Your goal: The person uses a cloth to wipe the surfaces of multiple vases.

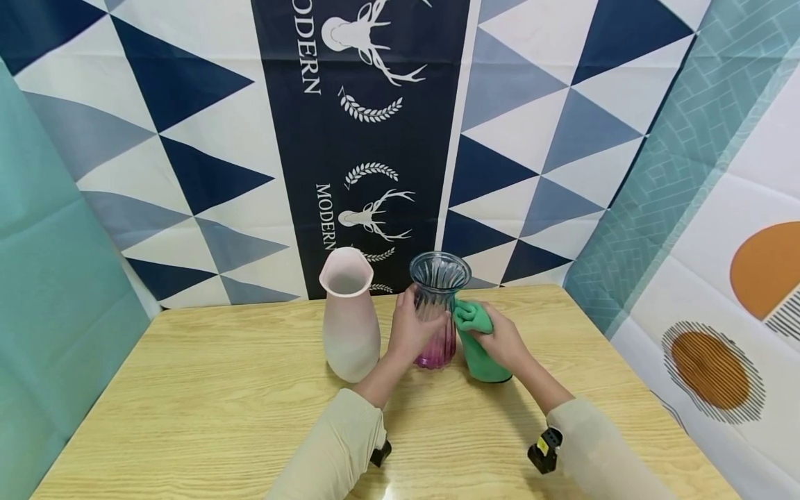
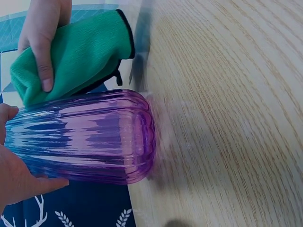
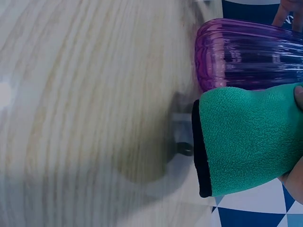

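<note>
A ribbed glass vase (image 1: 439, 333), blue at its flared top and pink-purple at its base, stands upright near the table's back edge. My left hand (image 1: 412, 326) grips it round the upper part from the left side. In my right hand (image 1: 503, 339) is a folded green cloth (image 1: 478, 347) with a dark edge, held against the vase's right side. The left wrist view shows the right thumb pressing on the cloth (image 2: 80, 56) beside the vase (image 2: 85, 137). In the right wrist view the cloth (image 3: 251, 137) covers part of the vase (image 3: 251, 56).
A tall pale pink and white vase (image 1: 351, 326) stands just left of my left hand. The light wood table (image 1: 219, 389) ends at a patterned wall hanging (image 1: 369, 139) behind the vases. Hanging cloths also flank the table on the left and right.
</note>
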### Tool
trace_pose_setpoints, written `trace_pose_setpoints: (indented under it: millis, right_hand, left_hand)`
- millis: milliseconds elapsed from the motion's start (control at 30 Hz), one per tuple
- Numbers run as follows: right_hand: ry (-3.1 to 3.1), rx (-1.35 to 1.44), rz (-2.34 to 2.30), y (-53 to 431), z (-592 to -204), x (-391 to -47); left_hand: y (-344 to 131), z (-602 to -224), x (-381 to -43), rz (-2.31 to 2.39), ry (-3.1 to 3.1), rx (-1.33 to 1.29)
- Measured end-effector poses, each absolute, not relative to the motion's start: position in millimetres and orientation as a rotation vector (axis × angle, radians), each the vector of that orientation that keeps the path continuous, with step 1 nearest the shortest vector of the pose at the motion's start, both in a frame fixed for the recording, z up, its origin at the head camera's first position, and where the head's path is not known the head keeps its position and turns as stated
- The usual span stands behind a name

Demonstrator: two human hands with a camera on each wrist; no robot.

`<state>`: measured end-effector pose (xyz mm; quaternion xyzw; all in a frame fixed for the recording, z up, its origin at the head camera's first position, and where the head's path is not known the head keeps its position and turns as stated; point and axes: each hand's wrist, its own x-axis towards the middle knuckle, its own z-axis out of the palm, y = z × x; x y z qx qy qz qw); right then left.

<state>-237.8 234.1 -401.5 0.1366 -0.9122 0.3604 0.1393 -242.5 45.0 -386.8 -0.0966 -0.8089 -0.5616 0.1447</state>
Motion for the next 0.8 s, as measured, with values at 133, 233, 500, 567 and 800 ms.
trace_pose_setpoints:
  millis: [133,233,500,567,800]
  right_hand:
    - [-2.637,0.401,1.063,235.0,-405.2,-237.6]
    - [-2.633,0.399,1.087,234.7,-406.9,-238.0]
    - [-2.621,0.388,1.181,229.8,-408.8,-240.2]
    - [-2.613,0.381,1.190,228.6,-407.9,-239.9]
    - [-2.528,0.336,1.194,227.7,-394.4,-238.6]
  left_hand:
    - [45.4,-386.4,-243.0,-1.601,-2.333,-0.282]
    - [45.5,-386.1,-242.8,-1.600,-2.338,-0.279]
    - [44.3,-384.3,-240.6,-1.595,-2.348,-0.265]
    - [44.3,-384.2,-240.6,-1.592,-2.347,-0.264]
    - [44.9,-383.8,-240.6,-1.600,-2.334,-0.285]
